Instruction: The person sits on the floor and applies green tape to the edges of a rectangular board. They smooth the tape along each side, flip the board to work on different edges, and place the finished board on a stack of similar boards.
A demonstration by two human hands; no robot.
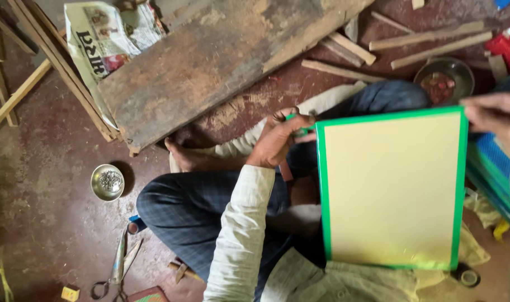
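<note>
Edging looks nearly done: green tape borders all four visible sides of your cream rectangular board (393,187), upright over your lap. Left hand (277,140) pinches tape at top-left corner; right hand (498,120) grips top-right edge.

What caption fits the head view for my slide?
Seated on the floor, left hand holds scissors at a green-edged cream board, right hand gripping its top corner.
</note>
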